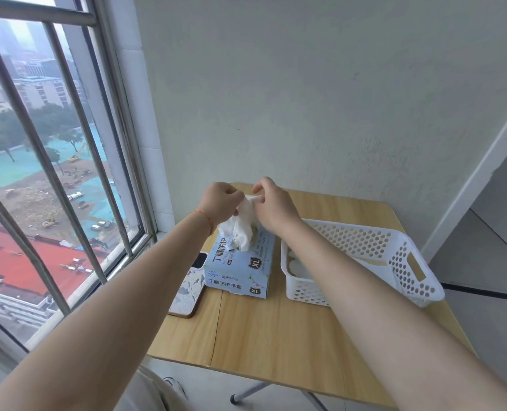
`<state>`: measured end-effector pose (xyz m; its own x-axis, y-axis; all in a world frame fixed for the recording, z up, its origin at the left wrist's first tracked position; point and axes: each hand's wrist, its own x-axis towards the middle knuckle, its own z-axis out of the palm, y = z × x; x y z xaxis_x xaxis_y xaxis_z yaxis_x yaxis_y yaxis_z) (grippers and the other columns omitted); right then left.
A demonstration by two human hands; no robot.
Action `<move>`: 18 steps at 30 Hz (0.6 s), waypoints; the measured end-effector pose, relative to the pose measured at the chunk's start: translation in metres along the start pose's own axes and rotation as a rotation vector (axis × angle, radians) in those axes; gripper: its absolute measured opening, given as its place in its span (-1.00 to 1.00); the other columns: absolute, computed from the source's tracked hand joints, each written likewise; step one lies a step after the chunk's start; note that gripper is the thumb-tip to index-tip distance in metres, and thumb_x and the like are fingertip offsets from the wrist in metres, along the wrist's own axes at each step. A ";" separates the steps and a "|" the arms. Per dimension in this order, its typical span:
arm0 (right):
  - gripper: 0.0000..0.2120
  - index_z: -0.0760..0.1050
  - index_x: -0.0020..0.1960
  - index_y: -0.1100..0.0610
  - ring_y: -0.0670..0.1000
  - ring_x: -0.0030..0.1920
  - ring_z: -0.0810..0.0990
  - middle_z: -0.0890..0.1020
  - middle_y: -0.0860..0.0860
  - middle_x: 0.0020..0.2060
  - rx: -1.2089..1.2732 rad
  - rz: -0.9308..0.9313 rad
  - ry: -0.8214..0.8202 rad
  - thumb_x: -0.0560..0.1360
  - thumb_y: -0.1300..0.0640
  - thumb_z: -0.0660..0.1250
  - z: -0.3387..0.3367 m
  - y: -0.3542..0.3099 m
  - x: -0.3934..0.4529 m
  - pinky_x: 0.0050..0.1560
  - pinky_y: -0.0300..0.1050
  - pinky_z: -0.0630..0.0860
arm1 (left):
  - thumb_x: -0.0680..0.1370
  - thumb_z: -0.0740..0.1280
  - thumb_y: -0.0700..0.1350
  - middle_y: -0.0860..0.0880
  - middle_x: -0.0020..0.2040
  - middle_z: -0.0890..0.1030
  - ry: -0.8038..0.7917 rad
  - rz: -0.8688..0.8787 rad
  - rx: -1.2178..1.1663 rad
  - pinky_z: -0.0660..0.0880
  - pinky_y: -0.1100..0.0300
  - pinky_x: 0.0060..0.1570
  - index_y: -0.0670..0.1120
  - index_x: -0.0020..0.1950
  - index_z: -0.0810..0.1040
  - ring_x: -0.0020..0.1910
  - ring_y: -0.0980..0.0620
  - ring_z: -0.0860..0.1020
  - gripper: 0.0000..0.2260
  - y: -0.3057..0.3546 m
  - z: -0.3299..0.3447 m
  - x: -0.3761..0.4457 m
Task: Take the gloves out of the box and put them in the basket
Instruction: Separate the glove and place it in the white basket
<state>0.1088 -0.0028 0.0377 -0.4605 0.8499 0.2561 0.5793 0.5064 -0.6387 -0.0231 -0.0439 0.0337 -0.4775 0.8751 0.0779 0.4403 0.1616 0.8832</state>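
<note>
Two bare hands meet above the glove box [240, 266], which sits near the middle of the tabletop [276, 327], closer to its far edge. The left hand [221, 204] has its fingers curled round the upper part of a bunch of white gloves [241, 229], and the right hand [273, 204] pinches the same bunch at its top between thumb and fingertips. The bunch hangs down from both hands to the opening in the top of the box, its lower end touching the box, so the gloves are partly drawn out and held above it. Just beside the box, toward the right edge of the tabletop, stands a white perforated basket [406, 262]; something pale lies in its near left corner, though I cannot tell what it is. On the other side of the box, at the left edge, a phone [188, 287] lies flat in a patterned case, touching or nearly touching the box. A thin red string [207, 221] circles the left wrist.
</note>
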 end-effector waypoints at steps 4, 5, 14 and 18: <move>-0.82 0.46 0.19 0.02 -0.08 -0.25 0.47 0.48 -0.09 -0.26 0.061 -0.045 -0.027 0.61 0.15 0.21 0.000 -0.001 0.008 -0.24 -0.16 0.43 | 0.53 0.32 -0.11 -0.09 -0.40 0.55 -0.032 0.024 -0.016 0.28 0.22 -0.42 -0.32 -0.11 0.59 -0.43 -0.01 0.39 -0.75 0.005 -0.001 0.001; -0.86 0.50 0.13 0.04 -0.09 -0.29 0.45 0.47 -0.10 -0.29 0.061 -0.051 -0.028 0.60 0.14 0.22 0.000 -0.002 0.011 -0.29 -0.19 0.38 | 0.54 0.35 -0.06 -0.09 -0.40 0.54 -0.036 0.033 -0.023 0.27 0.22 -0.43 -0.29 -0.14 0.58 -0.43 -0.01 0.37 -0.73 0.005 -0.002 0.001; -0.90 0.48 -0.07 0.09 -0.04 -0.17 0.47 0.51 -0.05 -0.17 0.065 -0.056 0.140 0.57 0.21 0.22 -0.010 -0.006 0.031 -0.30 -0.29 0.30 | 0.48 0.45 -0.05 0.03 -0.08 0.60 -0.130 0.069 -0.037 0.47 0.20 -0.12 -0.04 0.01 0.56 -0.13 0.06 0.54 -0.84 -0.006 -0.010 0.005; -0.91 0.48 -0.05 0.12 -0.05 -0.15 0.46 0.46 0.00 -0.04 0.090 -0.116 0.256 0.57 0.22 0.20 -0.025 -0.024 0.039 -0.16 -0.26 0.35 | 0.51 0.45 -0.05 0.04 -0.07 0.61 -0.043 0.104 -0.097 0.45 0.29 -0.19 -0.08 0.09 0.56 -0.13 0.12 0.55 -0.78 -0.004 -0.010 0.000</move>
<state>0.0941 0.0224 0.0812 -0.3291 0.8021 0.4983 0.4658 0.5969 -0.6532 -0.0320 -0.0493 0.0343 -0.3992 0.9039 0.1534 0.4089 0.0258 0.9122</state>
